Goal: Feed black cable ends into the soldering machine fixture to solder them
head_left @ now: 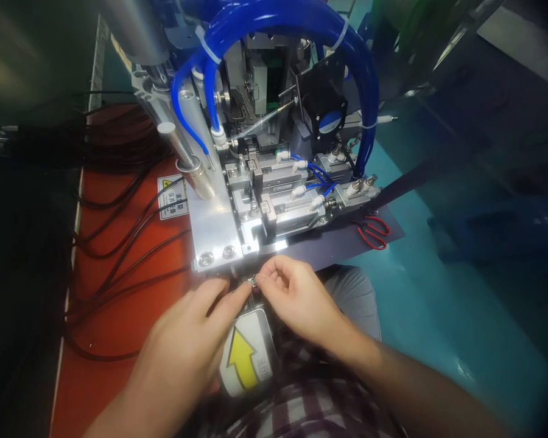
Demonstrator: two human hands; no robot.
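Observation:
At the front end of the metal machine [217, 228], my two hands meet over a tiny shiny part [254, 281], too small to name. My right hand [296, 292] pinches it between thumb and forefinger, with the other fingers curled in. From the other side, my left hand [182, 334] points its thumb tip at the same part, close against it. The left fingers bend down by the machine's front edge, and what they grip is hidden. Just below the hands is a white label with a yellow arrow [242, 359].
Thick blue air hoses [292, 13] arch over the machine. Black cables [123, 237] run across the orange-red surface [119, 304] on the left. Red-handled pliers [373, 234] lie to the right on a dark mat [342, 246]. A silver post [194, 173] stands at the left.

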